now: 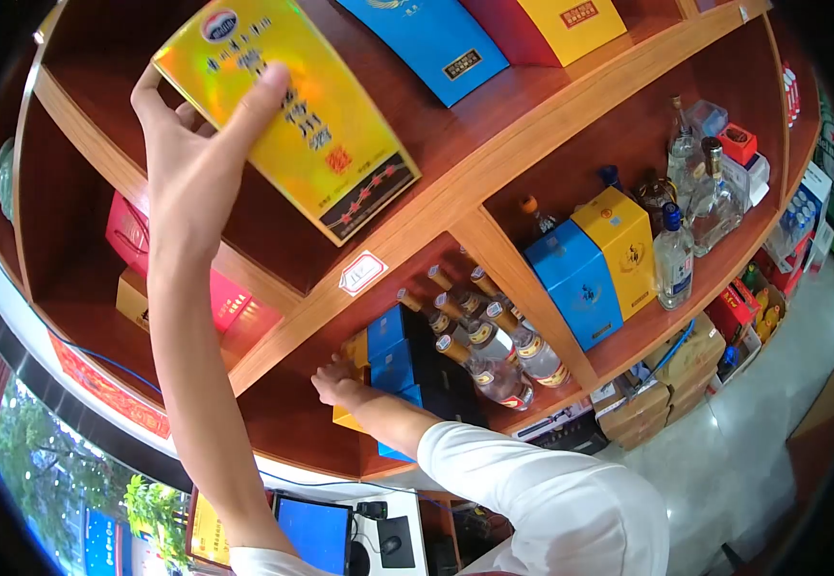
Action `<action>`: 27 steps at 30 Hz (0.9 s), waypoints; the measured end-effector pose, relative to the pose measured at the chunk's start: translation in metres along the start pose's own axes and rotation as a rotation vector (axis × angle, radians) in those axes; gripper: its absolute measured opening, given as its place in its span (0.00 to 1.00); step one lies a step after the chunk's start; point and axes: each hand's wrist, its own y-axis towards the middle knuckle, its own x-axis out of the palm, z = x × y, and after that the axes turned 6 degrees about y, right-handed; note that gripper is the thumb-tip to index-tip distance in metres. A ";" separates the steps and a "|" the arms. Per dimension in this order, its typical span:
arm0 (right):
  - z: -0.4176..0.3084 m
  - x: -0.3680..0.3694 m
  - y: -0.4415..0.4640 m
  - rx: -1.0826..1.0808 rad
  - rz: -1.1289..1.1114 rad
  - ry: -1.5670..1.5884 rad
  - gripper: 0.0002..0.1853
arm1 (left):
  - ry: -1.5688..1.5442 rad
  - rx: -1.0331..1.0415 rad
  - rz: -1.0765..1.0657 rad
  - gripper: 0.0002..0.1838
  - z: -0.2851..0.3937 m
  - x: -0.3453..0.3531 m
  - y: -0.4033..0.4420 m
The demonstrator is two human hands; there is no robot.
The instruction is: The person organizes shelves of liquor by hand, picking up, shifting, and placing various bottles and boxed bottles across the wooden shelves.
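Note:
My left hand [196, 158] is wrapped round a tall yellow box [292, 115] with dark lettering and a black band, its thumb across the front. The box is tilted on the upper wooden shelf [494, 125]. My right hand [338, 378] reaches into the lower compartment and lies against a yellow-orange box [354, 357] beside several blue boxes [393, 365]. Its fingers are small and partly hidden, so their grip is unclear. Clear bottles [494, 370] stand right of the blue boxes.
Blue box [427, 43] and red-and-yellow box [571, 24] stand on the upper shelf. Right compartment: blue-and-yellow box [580, 274], glass bottle [673, 257]. A price tag [362, 274] is on the shelf edge. Cartons [671, 384] are below; a monitor [313, 533] is at the bottom.

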 end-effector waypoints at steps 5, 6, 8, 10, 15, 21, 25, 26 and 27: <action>0.000 -0.001 -0.001 0.005 -0.026 0.046 0.13 | 0.176 -0.088 -0.003 0.52 -0.033 0.005 0.007; 0.001 -0.001 0.000 -0.002 -0.024 0.044 0.13 | 0.205 -0.116 -0.006 0.51 -0.035 0.007 0.007; 0.002 -0.005 -0.003 -0.006 -0.029 0.039 0.13 | 0.442 0.025 0.049 0.48 -0.038 0.013 0.003; 0.001 -0.007 -0.003 0.001 -0.040 0.039 0.13 | 0.857 0.373 0.161 0.46 -0.039 0.021 -0.009; 0.001 -0.005 0.001 0.017 -0.065 0.040 0.12 | 1.228 0.359 -0.273 0.39 -0.009 0.029 -0.024; -0.001 -0.010 -0.008 0.013 -0.016 0.039 0.12 | 1.312 0.283 -0.439 0.45 -0.006 0.041 -0.007; 0.001 -0.021 -0.013 0.016 -0.050 0.051 0.12 | 1.463 0.247 -0.463 0.44 -0.046 0.076 0.006; 0.002 -0.009 -0.006 0.016 -0.050 0.051 0.12 | 1.510 0.217 -0.474 0.40 -0.051 0.084 0.007; 0.002 0.001 0.001 0.000 -0.020 0.053 0.13 | 1.544 0.175 -0.522 0.40 -0.051 0.092 0.007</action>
